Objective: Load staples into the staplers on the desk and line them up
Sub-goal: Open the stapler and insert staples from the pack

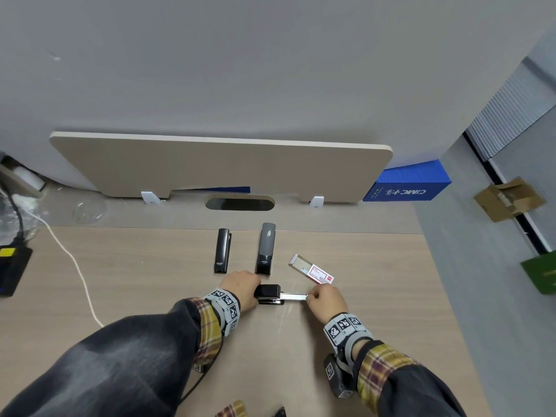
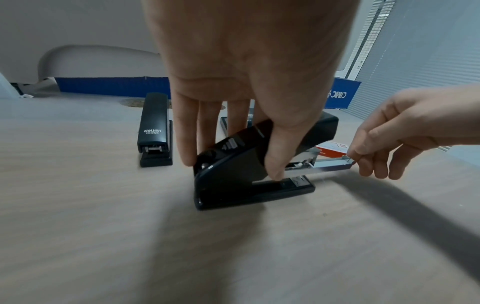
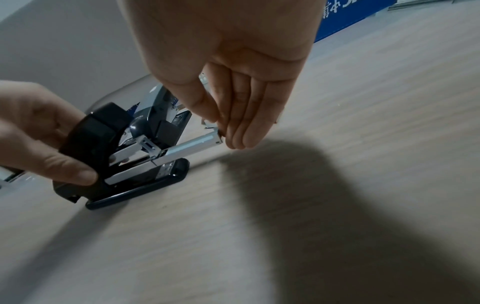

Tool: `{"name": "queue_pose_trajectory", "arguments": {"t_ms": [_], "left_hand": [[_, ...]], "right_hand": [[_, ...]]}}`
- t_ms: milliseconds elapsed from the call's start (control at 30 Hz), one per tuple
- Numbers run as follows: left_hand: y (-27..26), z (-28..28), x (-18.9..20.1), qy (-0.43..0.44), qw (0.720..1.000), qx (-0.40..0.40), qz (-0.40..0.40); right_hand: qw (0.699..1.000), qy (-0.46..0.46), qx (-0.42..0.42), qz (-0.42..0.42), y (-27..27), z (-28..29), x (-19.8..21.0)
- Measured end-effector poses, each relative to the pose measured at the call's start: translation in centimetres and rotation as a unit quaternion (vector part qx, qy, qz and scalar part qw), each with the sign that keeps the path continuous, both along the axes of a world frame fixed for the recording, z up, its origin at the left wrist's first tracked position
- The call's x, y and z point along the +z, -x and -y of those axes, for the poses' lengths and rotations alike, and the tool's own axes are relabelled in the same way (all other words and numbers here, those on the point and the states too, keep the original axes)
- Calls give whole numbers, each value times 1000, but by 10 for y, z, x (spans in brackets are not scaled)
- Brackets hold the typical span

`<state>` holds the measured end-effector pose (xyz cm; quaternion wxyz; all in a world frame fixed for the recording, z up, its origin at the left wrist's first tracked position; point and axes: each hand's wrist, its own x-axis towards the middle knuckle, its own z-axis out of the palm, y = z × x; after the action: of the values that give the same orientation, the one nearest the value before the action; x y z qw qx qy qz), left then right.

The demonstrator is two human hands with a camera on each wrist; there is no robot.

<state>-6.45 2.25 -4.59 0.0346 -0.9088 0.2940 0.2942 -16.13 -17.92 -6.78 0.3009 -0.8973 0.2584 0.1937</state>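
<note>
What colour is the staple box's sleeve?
Red and white staple box, clearest in the head view.

At left of frame, the left hand [image 3: 39, 131] grips a black stapler [image 3: 103, 156] standing on the worktop [image 3: 337, 205]; at centre, the right hand [image 3: 228, 67] pinches the end of its silver tray [image 3: 192, 147].

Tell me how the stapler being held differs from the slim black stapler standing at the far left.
The held stapler lies crosswise on the desk; the slim black stapler points away from the person. The held stapler's metal tray is slid out, pinched by the right hand, with the left hand gripping its body; the slim one is closed and untouched. The held one looks shorter and chunkier. Both are black.
</note>
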Motion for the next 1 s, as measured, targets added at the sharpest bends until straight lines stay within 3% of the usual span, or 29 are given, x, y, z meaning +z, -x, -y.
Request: {"name": "queue_pose_trajectory", "arguments": {"t_ms": [333, 500, 733, 900, 1000], "left_hand": [[-3, -2, -4, -6, 1000, -10, -12], [-4, -3, -9, -3, 1000, -19, -3], [-5, -7, -12, 22, 1000, 10, 11], [-5, -10, -11, 24, 1000, 10, 11], [-4, -13, -11, 22, 1000, 11, 19]], "right_hand": [[996, -86, 15, 4, -15, -47, -14], [991, -131, -34, 14, -17, -52, -23], [974, -187, -127, 27, -28, -60, -29], [951, -265, -159, 24, -23, -57, -25], [938, -319, -135, -8, -17, -50, -15]]}}
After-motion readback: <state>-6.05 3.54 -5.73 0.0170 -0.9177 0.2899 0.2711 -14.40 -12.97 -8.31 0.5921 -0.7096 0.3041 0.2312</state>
